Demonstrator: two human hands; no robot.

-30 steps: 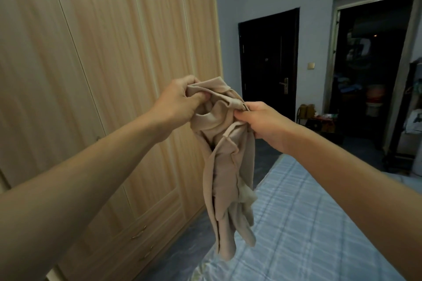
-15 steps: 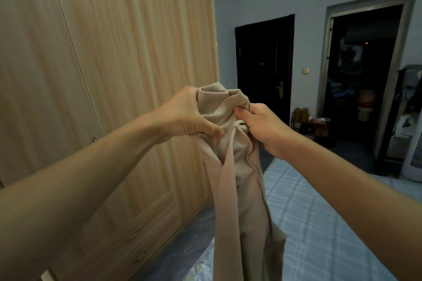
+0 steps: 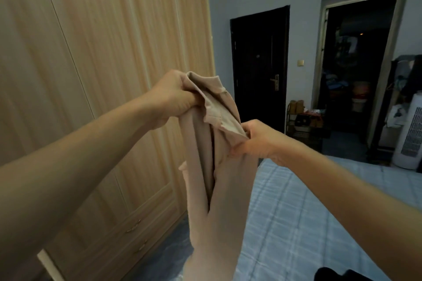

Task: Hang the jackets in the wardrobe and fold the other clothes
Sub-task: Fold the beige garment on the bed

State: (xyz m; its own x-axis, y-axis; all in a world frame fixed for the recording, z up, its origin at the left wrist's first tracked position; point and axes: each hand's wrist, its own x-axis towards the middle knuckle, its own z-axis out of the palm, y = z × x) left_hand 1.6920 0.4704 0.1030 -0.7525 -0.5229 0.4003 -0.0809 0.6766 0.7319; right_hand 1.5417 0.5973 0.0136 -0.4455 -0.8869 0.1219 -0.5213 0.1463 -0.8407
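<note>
Beige garment (image 3: 219,189) | gripped tight at top by left hand (image 3: 173,100) and right hand (image 3: 258,141) | hung down below hands, likely to be straightened for folding

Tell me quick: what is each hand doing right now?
Left hand: closed, gripping the top of the beige garment.
Right hand: closed, pinching the same garment lower down.

head cam | faces forward, slightly down | close on hands (image 3: 228,121) | single view
</note>
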